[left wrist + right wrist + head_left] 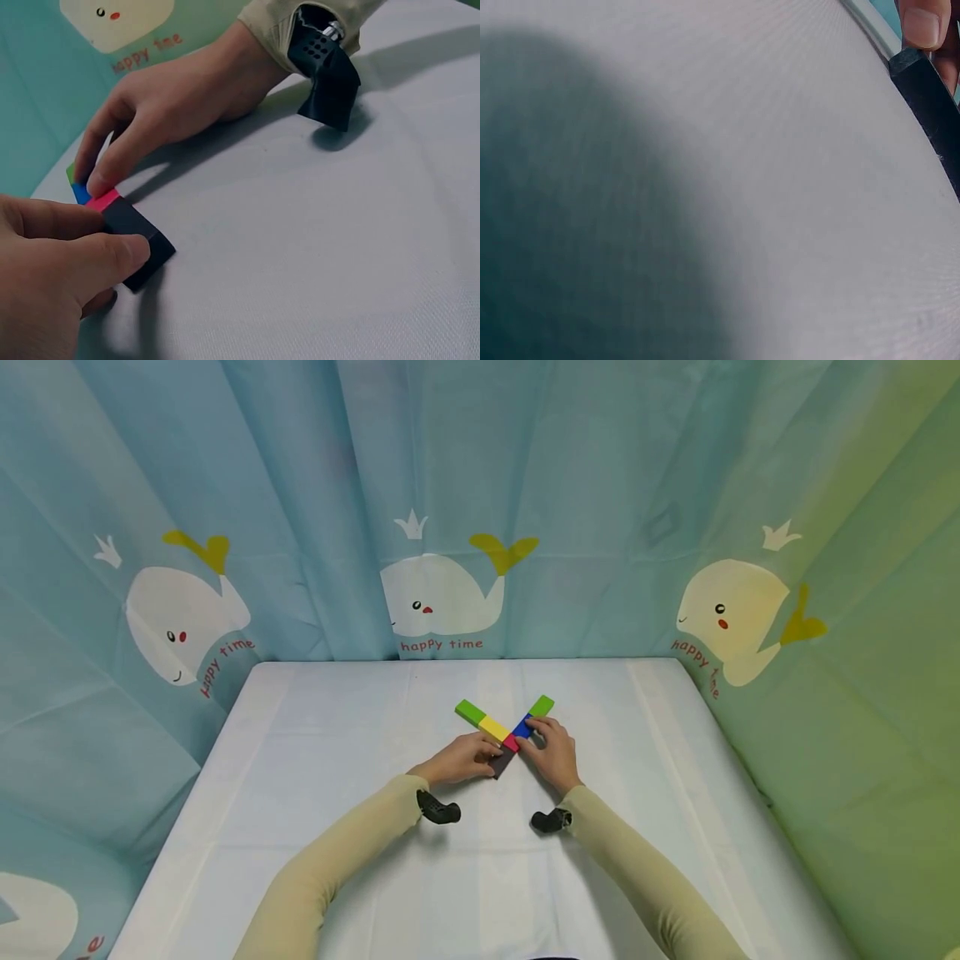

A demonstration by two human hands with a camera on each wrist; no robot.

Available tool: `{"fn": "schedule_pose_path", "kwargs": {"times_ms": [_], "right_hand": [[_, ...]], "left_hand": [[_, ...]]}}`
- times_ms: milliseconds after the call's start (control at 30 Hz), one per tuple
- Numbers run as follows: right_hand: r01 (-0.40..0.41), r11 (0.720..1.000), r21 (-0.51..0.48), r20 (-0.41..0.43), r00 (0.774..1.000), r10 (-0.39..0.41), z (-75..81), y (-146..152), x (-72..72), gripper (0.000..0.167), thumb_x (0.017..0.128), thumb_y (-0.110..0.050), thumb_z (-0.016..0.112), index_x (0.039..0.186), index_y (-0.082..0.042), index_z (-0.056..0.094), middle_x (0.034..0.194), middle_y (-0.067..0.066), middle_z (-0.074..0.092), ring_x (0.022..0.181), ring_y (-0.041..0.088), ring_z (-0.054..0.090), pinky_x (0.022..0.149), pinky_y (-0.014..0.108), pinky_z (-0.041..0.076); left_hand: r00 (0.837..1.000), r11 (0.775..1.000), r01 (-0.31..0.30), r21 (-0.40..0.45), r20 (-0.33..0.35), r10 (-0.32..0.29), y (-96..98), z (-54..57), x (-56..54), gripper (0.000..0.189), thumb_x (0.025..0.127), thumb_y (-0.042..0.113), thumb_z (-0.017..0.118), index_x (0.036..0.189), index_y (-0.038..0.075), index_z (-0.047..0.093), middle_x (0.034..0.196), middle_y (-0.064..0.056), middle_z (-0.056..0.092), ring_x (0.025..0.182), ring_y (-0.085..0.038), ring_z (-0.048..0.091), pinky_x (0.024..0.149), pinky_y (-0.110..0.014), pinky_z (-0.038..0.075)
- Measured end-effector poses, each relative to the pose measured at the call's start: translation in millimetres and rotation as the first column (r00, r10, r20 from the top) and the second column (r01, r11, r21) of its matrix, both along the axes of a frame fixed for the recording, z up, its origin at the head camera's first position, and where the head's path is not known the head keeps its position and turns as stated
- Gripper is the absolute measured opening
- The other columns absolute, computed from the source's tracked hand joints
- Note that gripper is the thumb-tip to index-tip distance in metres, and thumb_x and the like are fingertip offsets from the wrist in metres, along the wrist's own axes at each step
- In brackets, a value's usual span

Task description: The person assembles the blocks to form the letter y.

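In the head view, coloured blocks lie end to end on the table in a crossing, V-like shape. One arm has a green block (470,712) and a yellow block (493,729); the other has a green block (542,706) and a blue block (522,728). Both meet at a red block (511,742), with a black block (504,762) extending toward the person. My left hand (462,757) pinches the black block between thumb and fingers. With thumb beside the red block and a finger farther along, my right hand (555,755) grips the blue block, partly covering it.
A white cloth covers the table (337,718). Blue-green curtains (600,485) with whale prints stand behind it and at both sides. Black wrist devices (438,808) hang below each sleeve cuff.
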State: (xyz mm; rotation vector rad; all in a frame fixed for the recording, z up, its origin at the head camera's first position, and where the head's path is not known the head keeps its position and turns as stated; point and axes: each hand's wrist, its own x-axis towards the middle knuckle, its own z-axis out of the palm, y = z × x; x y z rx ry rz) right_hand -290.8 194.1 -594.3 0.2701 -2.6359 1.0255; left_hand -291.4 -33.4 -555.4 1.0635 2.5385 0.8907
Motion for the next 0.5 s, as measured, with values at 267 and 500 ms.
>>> {"fn": "schedule_pose_path", "kwargs": {"times_ms": [267, 500], "right_hand": [[0.007, 1.0, -0.001, 0.014, 1.0, -0.007, 1.0, -0.5, 0.6, 0.044, 0.089, -0.031, 0.073, 0.124, -0.006, 0.066, 0.13, 0.014, 0.058, 0.125, 0.033, 0.048, 0.098, 0.053, 0.033], [0.011, 1.0, 0.007, 0.032, 0.999, -0.011, 0.9, -1.0, 0.1, 0.045, 0.089, -0.032, 0.073, 0.125, -0.006, 0.066, 0.131, 0.014, 0.057, 0.125, 0.032, 0.048, 0.099, 0.053, 0.033]], "left_hand": [[0.999, 0.999, -0.021, -0.024, 0.027, 0.022, 2.2, -7.2, -3.4, 0.042, 0.088, 0.02, 0.074, 0.128, 0.007, 0.065, 0.122, -0.004, 0.056, 0.1, -0.009, 0.056, 0.086, -0.022, 0.048], [1.0, 1.0, -0.017, -0.019, 0.021, 0.018, 0.9, -9.1, -2.7, 0.041, 0.089, 0.018, 0.073, 0.128, 0.006, 0.065, 0.124, -0.004, 0.056, 0.103, -0.01, 0.056, 0.087, -0.021, 0.048]]}}
